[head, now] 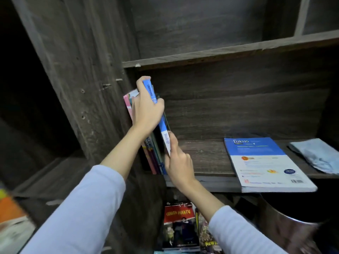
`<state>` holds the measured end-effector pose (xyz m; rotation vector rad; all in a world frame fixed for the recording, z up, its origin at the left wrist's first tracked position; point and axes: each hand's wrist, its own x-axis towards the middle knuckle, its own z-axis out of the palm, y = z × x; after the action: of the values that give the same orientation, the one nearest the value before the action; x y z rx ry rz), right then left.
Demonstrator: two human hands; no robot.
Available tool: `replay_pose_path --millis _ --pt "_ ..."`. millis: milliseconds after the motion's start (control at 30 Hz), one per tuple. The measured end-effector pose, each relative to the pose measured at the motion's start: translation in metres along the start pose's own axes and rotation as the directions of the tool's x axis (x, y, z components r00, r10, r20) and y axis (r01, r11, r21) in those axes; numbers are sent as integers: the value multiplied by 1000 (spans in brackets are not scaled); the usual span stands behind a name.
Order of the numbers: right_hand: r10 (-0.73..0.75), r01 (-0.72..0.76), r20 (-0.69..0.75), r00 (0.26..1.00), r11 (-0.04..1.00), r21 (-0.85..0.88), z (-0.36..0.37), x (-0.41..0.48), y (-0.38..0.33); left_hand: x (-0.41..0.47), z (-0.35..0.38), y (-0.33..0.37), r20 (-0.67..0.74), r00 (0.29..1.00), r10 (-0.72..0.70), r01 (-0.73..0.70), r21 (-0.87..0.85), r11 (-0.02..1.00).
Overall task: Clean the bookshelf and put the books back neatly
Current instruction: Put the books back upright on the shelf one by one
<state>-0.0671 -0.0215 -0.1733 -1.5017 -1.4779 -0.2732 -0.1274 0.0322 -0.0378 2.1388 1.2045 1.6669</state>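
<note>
A blue and white book [164,129] with "Biologi" on its spine stands upright at the left end of the dark wooden bookshelf [205,154], against a few thin upright books [153,158]. My left hand [146,109] grips its top, fingers curled over the upper edge. My right hand [178,162] holds the lower spine, the index finger stretched along it. Another blue and white "fokus" book [266,164] lies flat on the same shelf to the right, overhanging the front edge.
A folded light blue cloth [317,154] lies at the shelf's right end. Below the shelf sits a pile of books, a red "Cerita Hantu" cover [178,214] on top. An upper shelf board [229,50] runs above. Orange and white items [11,217] blur at the lower left.
</note>
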Motion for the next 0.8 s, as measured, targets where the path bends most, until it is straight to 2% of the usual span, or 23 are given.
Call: replay_pose_path --millis 133,233,333,433,600,800 --pt "61 -81 201 978 992 92 12 10 7 -2 6 -18 -53 992 116 -102 214 971" --pt "95 -125 373 923 990 57 30 23 18 -5 8 -38 -45 989 144 -120 341 932" --pt "80 -138 449 890 986 98 49 33 31 -10 11 -53 -17 986 164 -144 399 906" --pt "70 -224 550 832 950 218 63 44 46 -12 21 -58 36 976 216 -208 463 861" --pt "69 -413 678 732 836 362 76 52 68 -10 36 -76 64 983 173 -182 486 855" --pt "89 -551 723 685 712 436 78 48 86 -8 43 -96 76 979 188 -199 532 823"
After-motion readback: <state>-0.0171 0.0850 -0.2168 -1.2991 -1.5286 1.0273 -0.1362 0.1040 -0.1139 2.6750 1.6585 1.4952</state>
